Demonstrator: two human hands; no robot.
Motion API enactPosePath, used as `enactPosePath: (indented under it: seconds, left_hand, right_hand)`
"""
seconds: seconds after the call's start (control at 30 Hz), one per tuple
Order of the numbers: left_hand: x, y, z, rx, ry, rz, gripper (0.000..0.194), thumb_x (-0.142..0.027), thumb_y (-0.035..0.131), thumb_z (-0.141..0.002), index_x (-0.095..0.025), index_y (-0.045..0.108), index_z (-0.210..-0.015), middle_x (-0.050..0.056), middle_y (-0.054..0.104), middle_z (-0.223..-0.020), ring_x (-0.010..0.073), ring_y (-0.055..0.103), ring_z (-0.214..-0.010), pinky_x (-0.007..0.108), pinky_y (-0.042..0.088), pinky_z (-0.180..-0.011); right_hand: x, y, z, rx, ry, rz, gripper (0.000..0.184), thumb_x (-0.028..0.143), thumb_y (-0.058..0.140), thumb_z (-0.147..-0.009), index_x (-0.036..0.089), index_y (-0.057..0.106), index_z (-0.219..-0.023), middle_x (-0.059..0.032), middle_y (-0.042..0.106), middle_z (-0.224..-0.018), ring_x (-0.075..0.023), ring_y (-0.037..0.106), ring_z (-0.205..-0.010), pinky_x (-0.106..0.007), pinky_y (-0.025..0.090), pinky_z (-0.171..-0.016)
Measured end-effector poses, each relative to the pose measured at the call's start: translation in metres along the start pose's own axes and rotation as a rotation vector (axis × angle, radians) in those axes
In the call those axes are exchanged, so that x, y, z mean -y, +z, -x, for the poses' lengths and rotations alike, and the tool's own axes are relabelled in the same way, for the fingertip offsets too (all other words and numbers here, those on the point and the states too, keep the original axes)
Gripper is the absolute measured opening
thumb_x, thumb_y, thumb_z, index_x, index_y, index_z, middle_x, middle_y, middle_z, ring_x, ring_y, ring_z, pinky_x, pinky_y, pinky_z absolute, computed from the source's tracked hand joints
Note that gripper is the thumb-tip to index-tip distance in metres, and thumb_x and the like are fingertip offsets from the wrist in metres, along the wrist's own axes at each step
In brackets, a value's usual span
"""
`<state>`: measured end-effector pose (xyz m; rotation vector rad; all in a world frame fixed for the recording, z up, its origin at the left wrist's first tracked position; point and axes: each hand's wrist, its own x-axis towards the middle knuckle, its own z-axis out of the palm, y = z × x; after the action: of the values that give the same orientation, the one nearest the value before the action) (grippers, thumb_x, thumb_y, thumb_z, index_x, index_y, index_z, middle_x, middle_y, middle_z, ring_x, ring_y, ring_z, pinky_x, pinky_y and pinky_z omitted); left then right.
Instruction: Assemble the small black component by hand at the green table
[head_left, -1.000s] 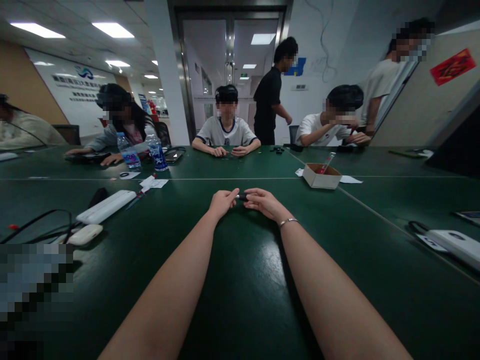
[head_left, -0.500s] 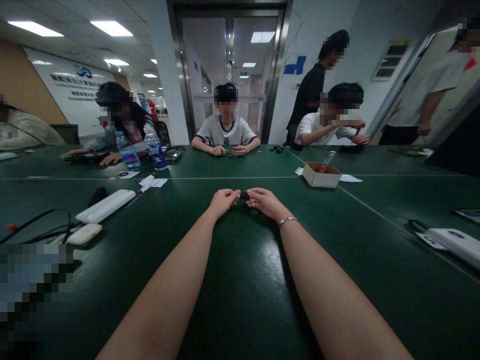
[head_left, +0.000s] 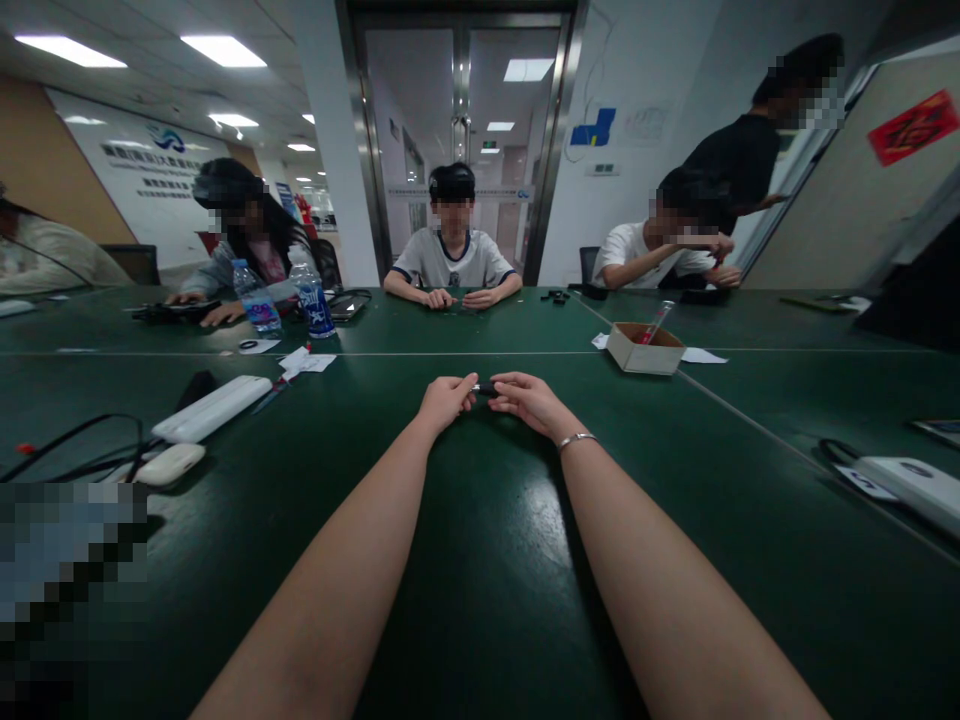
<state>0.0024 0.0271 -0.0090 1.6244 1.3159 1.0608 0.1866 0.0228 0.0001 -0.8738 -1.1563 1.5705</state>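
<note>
A small dark object with a silvery left end (head_left: 486, 389) is held just above the green table (head_left: 480, 560), in front of me. My left hand (head_left: 445, 402) pinches its silvery end between thumb and fingers. On the other side, the fingertips of my right hand (head_left: 531, 403) close on its black end; a bracelet circles that wrist. Its exact kind is too small to tell, and my fingers cover both ends.
A small open box (head_left: 645, 352) with a red-tipped item stands ahead right. Left are two bottles (head_left: 313, 300), a white power bank (head_left: 214, 410), a white case (head_left: 171, 466) and cables. Another white device (head_left: 911, 485) lies right. Several people sit across the table.
My hands stay almost in place, and a little more of the dark object shows between them. Behind the table, the standing person in black has moved right; another at far right left view.
</note>
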Motion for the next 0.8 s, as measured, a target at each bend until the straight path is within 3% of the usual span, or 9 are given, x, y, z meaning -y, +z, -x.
enactPosePath:
  seconds: [0.17, 0.33, 0.43, 0.53, 0.67, 0.8]
  left_hand:
    - [-0.0007, 0.0021, -0.0004, 0.002, -0.007, 0.042, 0.045, -0.056, 0.054, -0.082, -0.014, 0.063, -0.070, 0.002, 0.058, -0.061, 0.0099, 0.048, -0.052, 0.022, 0.036, -0.047]
    - [-0.0006, 0.0028, -0.0003, -0.017, 0.084, 0.078, 0.026, -0.038, 0.064, -0.077, -0.015, 0.064, -0.087, 0.002, 0.061, -0.073, 0.0105, 0.051, -0.059, 0.020, 0.038, -0.049]
    - [-0.0004, 0.0015, 0.0005, 0.002, 0.167, 0.095, 0.026, -0.028, 0.066, -0.073, -0.016, 0.064, -0.096, 0.004, 0.063, -0.087, 0.0093, 0.052, -0.063, 0.019, 0.040, -0.053]
    - [-0.0015, 0.0017, 0.0016, 0.028, 0.165, 0.116, 0.031, -0.027, 0.068, -0.072, -0.016, 0.063, -0.100, 0.005, 0.063, -0.096, 0.0101, 0.054, -0.067, 0.018, 0.041, -0.052]
    - [-0.0031, 0.0042, 0.0014, 0.011, 0.046, 0.138, 0.033, -0.042, 0.056, -0.084, -0.018, 0.060, -0.105, 0.004, 0.061, -0.082, 0.0114, 0.054, -0.065, 0.017, 0.039, -0.048]
    - [-0.0027, 0.0047, -0.0002, -0.039, 0.031, 0.105, 0.028, -0.032, 0.053, -0.085, -0.018, 0.058, -0.109, 0.001, 0.055, -0.073, 0.0107, 0.051, -0.060, 0.017, 0.037, -0.046]
  right_hand:
    - [-0.0010, 0.0000, -0.0015, -0.015, 0.002, -0.012, 0.013, 0.001, 0.067, -0.083, 0.012, 0.065, -0.089, -0.0056, 0.068, -0.081, -0.0135, 0.069, -0.061, -0.022, 0.060, -0.064]
    - [-0.0018, 0.0010, -0.0026, -0.058, 0.006, -0.010, 0.009, 0.003, 0.065, -0.086, 0.012, 0.063, -0.086, -0.0049, 0.067, -0.072, -0.0143, 0.068, -0.058, -0.022, 0.059, -0.061]
    - [-0.0018, 0.0013, -0.0029, -0.063, 0.018, -0.009, 0.008, 0.003, 0.062, -0.089, 0.011, 0.062, -0.088, -0.0057, 0.067, -0.069, -0.0142, 0.068, -0.058, -0.022, 0.059, -0.061]
    - [-0.0018, 0.0012, -0.0033, -0.053, 0.020, -0.008, 0.007, 0.005, 0.065, -0.088, 0.011, 0.062, -0.087, -0.0063, 0.067, -0.070, -0.0142, 0.068, -0.057, -0.021, 0.059, -0.060]
    - [-0.0021, 0.0010, -0.0042, -0.038, 0.020, -0.013, 0.008, 0.006, 0.067, -0.086, 0.011, 0.062, -0.086, -0.0055, 0.067, -0.071, -0.0141, 0.068, -0.058, -0.021, 0.059, -0.059]
    - [-0.0026, 0.0006, -0.0047, -0.033, 0.014, -0.008, 0.008, 0.004, 0.067, -0.086, 0.011, 0.063, -0.087, -0.0064, 0.068, -0.075, -0.0142, 0.069, -0.058, -0.021, 0.059, -0.058]
